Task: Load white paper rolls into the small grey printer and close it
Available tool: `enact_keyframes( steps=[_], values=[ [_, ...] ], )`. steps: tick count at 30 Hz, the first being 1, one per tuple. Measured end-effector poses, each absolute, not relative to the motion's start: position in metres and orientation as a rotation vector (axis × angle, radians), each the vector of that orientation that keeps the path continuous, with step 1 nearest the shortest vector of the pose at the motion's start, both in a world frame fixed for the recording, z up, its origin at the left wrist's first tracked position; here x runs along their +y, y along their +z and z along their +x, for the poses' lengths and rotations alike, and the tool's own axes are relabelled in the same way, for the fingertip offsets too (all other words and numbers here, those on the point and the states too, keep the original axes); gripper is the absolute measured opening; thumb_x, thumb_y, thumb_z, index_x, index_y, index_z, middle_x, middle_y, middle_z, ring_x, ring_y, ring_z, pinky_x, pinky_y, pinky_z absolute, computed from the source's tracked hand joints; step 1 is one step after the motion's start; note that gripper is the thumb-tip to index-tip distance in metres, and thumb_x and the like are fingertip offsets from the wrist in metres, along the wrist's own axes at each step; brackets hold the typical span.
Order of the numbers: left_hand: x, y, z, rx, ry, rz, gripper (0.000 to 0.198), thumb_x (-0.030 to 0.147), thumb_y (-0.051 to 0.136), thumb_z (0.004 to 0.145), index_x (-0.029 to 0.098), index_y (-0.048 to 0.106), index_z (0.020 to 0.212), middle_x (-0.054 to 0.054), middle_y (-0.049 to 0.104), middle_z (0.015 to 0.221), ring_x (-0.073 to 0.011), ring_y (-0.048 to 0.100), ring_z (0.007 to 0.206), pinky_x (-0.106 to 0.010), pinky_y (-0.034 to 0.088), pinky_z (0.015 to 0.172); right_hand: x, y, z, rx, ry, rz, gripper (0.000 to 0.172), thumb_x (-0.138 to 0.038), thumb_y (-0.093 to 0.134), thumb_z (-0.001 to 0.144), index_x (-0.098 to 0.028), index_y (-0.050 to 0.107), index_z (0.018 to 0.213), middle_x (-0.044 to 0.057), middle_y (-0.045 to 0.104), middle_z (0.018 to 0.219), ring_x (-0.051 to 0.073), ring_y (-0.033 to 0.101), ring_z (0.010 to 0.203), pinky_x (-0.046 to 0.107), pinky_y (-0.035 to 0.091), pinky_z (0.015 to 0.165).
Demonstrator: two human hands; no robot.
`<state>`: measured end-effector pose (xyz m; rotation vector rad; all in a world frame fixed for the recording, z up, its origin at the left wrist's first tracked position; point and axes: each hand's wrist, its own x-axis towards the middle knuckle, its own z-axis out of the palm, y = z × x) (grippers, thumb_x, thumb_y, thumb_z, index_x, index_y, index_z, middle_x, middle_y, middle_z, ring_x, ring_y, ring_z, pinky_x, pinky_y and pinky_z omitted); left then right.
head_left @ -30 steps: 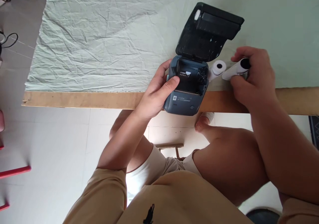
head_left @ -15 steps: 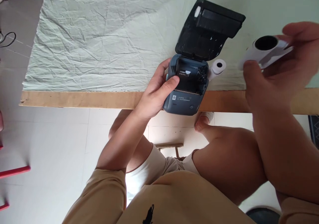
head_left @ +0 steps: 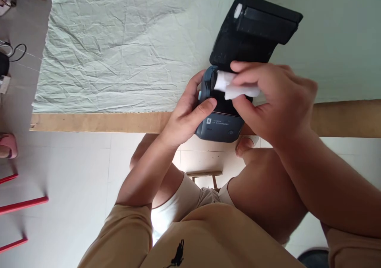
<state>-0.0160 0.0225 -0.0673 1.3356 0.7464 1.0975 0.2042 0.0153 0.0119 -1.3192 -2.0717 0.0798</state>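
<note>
A dark blue-grey portable label printer (head_left: 218,128) is gripped along its left side by my left hand (head_left: 193,107), thumb over the edge of the paper bay. Its black lid (head_left: 256,29) is swung fully up, away from me. My right hand (head_left: 276,97) pinches a white paper roll (head_left: 224,80) over the printer's bay, its left end just inside the left wall. A loose flap of paper hangs toward me from the roll. How deep the roll's right end sits is hidden by my fingers.
Under the printer is a table with a wrinkled pale green cloth (head_left: 119,49) and a brown front edge (head_left: 101,121). Below the edge are my legs and a wooden stool (head_left: 202,174). Red bars (head_left: 25,204) and a cable (head_left: 19,51) lie at the left.
My right hand has brought the paper roll leftward from beside the printer to over its bay. A smaller roll seen beside the printer is now hidden. My left hand keeps its grip.
</note>
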Motion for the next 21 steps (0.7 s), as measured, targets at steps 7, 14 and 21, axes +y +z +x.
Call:
enact_keyframes(
  steps=[7,14,21],
  values=[
    [0.026,-0.063,-0.016,0.722,1.103,1.32,0.082,0.09,0.072,0.098,0.039,0.06,0.161,-0.006,0.071,0.165,-0.044,0.056,0.174,-0.064,0.055,0.14,0.0,0.004,0.197,-1.95,-0.037,-0.947,0.015,-0.017,0.078,0.101,-0.031,0.074,0.095,-0.005,0.092,0.113,0.029,0.088,0.114,0.05,0.064,0.097],
    [0.032,-0.065,-0.015,0.707,1.092,1.355,0.102,0.082,0.095,0.08,0.035,0.059,0.163,-0.008,0.073,0.158,-0.0492,0.066,0.162,-0.067,0.06,0.131,-0.009,0.007,0.206,-1.999,0.097,-0.887,0.014,-0.025,0.065,0.106,-0.036,0.076,0.106,-0.005,0.085,0.097,0.027,0.086,0.108,0.05,0.063,0.097],
    [0.026,-0.07,-0.02,0.716,1.064,1.367,0.119,0.081,0.096,0.076,0.035,0.047,0.175,-0.01,0.078,0.137,-0.0491,0.075,0.146,-0.063,0.069,0.115,0.01,0.009,0.223,-1.849,0.07,-0.986,0.034,-0.045,0.06,0.109,-0.038,0.061,0.143,0.009,0.068,0.138,0.038,0.068,0.146,0.062,0.058,0.111]
  ],
)
